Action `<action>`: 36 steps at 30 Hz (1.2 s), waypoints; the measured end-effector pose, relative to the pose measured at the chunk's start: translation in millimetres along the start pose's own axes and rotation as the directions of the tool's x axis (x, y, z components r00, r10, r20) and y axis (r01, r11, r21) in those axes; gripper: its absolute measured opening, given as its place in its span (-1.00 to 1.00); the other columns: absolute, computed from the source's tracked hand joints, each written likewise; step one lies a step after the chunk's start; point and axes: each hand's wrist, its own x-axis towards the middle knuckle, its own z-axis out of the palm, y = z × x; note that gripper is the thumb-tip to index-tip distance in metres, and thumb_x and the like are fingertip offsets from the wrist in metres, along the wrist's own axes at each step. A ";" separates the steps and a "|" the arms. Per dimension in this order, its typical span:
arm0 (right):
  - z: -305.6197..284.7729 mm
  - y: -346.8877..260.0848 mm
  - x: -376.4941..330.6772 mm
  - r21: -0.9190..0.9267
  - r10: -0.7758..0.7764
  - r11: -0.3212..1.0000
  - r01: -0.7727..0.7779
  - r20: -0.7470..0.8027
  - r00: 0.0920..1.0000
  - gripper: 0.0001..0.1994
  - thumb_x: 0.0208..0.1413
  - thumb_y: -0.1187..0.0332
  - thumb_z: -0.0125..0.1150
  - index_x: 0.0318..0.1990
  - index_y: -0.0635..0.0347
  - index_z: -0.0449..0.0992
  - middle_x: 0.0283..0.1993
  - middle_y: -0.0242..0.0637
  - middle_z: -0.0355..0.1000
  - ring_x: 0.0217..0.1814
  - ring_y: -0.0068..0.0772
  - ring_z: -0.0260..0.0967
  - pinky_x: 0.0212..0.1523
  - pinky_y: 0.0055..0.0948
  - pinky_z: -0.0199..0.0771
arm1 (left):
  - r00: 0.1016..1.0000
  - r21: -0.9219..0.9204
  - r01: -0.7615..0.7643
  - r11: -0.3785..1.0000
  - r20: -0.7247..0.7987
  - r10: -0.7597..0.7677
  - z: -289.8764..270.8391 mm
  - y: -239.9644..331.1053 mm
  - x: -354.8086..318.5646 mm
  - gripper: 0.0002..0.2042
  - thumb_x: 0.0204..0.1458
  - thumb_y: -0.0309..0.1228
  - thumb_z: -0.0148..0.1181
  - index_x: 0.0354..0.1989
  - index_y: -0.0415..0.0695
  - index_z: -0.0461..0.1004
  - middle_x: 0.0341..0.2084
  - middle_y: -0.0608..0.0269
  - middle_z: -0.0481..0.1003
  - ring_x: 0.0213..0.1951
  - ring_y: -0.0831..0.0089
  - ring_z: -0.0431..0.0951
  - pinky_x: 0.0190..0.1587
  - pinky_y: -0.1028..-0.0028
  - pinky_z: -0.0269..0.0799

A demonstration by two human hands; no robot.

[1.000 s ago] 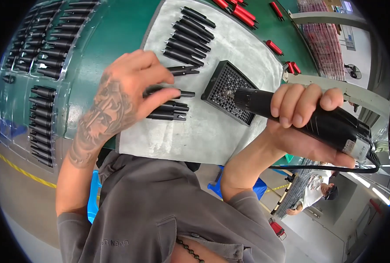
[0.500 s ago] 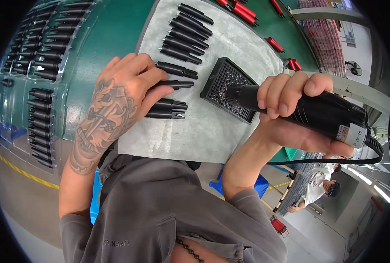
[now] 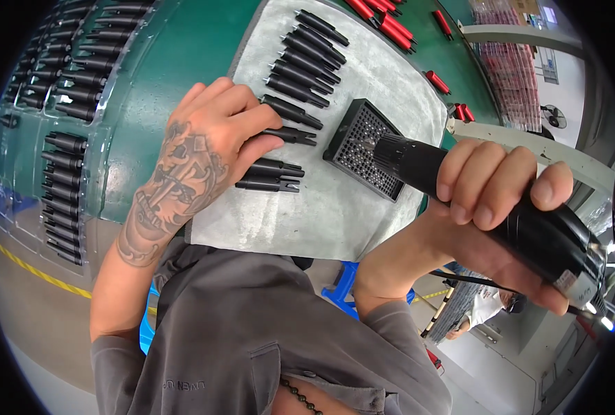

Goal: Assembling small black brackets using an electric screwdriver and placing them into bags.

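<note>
My left hand (image 3: 214,131) pinches a slim black cylindrical part (image 3: 296,136) with a notched end between thumb and fingers, low over the grey cloth mat (image 3: 266,232). Another black part (image 3: 292,112) lies just beyond it, and two more (image 3: 271,184) lie on the near side. My right hand (image 3: 491,180) is wrapped round a black corded electric screwdriver (image 3: 421,164). Its front end reaches over a black tray (image 3: 340,138) with a perforated plate, which holds small shiny screws. The screwdriver's bit tip is hard to make out.
Several similar black parts (image 3: 311,59) lie in a row farther up the mat. Clear plastic trays (image 3: 94,173) filled with black parts stand on the green table (image 3: 159,55) at left. Red cylinders (image 3: 395,29) lie at the far right, near a pale metal frame (image 3: 522,138).
The screwdriver's rear end has swung right and downward in my right hand, its front end still over the screw tray. My left hand keeps its pinch on the black part.
</note>
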 end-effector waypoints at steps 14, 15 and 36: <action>33.5 31.3 12.7 0.023 0.020 1.000 -0.021 0.065 0.998 -0.19 -0.13 -0.47 0.24 -0.01 0.07 0.34 -0.46 -0.40 0.38 -0.57 -0.50 0.29 -0.55 -0.46 0.31 | 0.997 -0.217 0.076 0.973 0.025 -0.072 3.8 -9.5 -2.3 -0.87 -0.18 -0.45 0.44 -0.47 -0.10 0.57 -0.50 0.45 0.34 -0.39 0.50 0.29 -0.17 0.49 0.15; 33.2 32.7 12.5 0.026 0.022 0.999 -0.024 0.066 0.998 -0.19 -0.13 -0.47 0.24 -0.01 0.07 0.34 -0.46 -0.40 0.38 -0.57 -0.50 0.29 -0.55 -0.46 0.31 | 0.997 -0.217 0.080 0.973 0.026 -0.077 4.1 -9.9 -2.4 -0.87 -0.18 -0.45 0.44 -0.47 -0.10 0.57 -0.50 0.45 0.34 -0.39 0.50 0.29 -0.17 0.49 0.15; -0.1 7.7 -7.6 0.094 0.002 0.996 -0.003 0.010 1.000 -0.16 -0.15 -0.55 0.15 -0.05 0.06 0.33 -0.47 -0.45 0.37 -0.57 -0.57 0.28 -0.53 -0.46 0.32 | 0.993 -0.204 0.108 0.973 0.059 -0.098 2.8 -5.3 -0.2 -0.87 -0.15 -0.43 0.44 -0.49 -0.13 0.58 -0.52 0.43 0.34 -0.39 0.50 0.28 -0.16 0.50 0.16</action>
